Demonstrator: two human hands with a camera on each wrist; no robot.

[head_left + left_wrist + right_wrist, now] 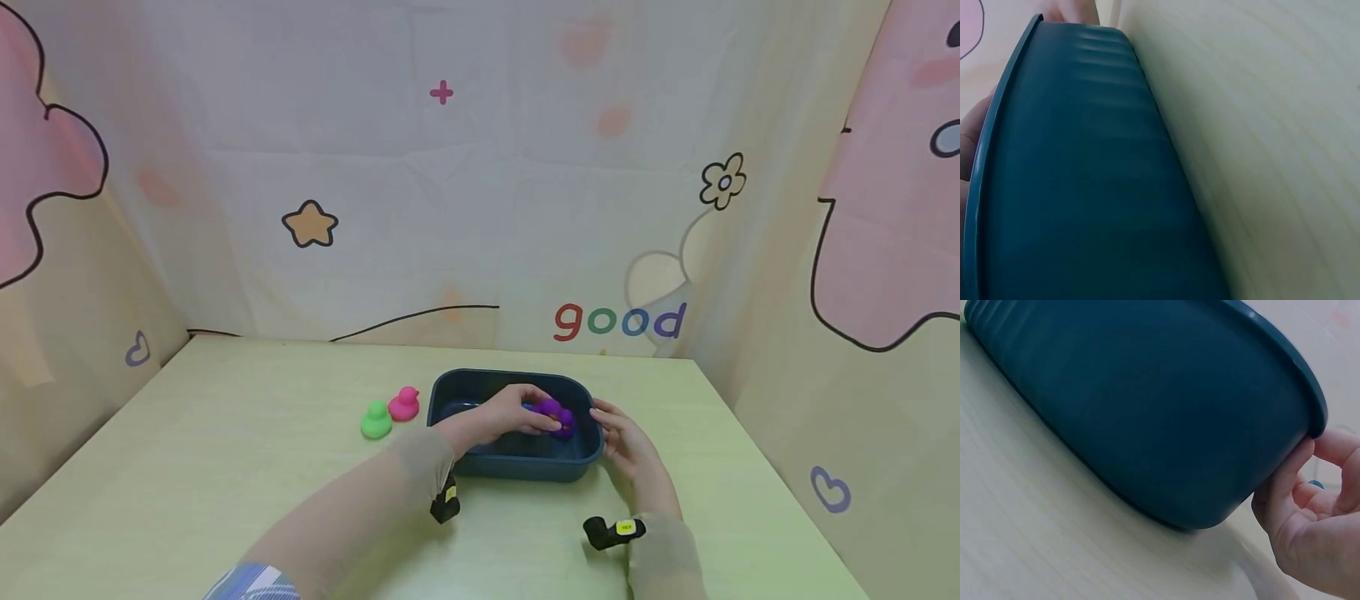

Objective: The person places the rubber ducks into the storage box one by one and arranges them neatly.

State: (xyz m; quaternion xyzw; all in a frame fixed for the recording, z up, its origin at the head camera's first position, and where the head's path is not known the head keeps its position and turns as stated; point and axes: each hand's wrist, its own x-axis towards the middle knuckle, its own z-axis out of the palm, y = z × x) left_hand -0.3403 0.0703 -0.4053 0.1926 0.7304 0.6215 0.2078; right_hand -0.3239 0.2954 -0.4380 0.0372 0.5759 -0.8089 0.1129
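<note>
A dark blue plastic bin [517, 468] stands on the table. My left hand [510, 412] reaches over its near side and pinches a purple rubber duck [552, 407] inside, toward the right end. More purple shows close against it, perhaps a second duck; the fingers partly hide this. At the bin's right end, my right hand [628, 446] holds the rim. In the right wrist view the thumb [1291, 465] presses the outer wall just under the rim, and the other fingers are curled. The left wrist view shows mostly the bin's outer wall [1085, 156].
Left of the bin, a pink rubber duck [404, 405] and a green rubber duck [377, 421] sit side by side on the pale wood table [225, 450]. A printed cloth [450, 208] hangs behind the table and along both sides.
</note>
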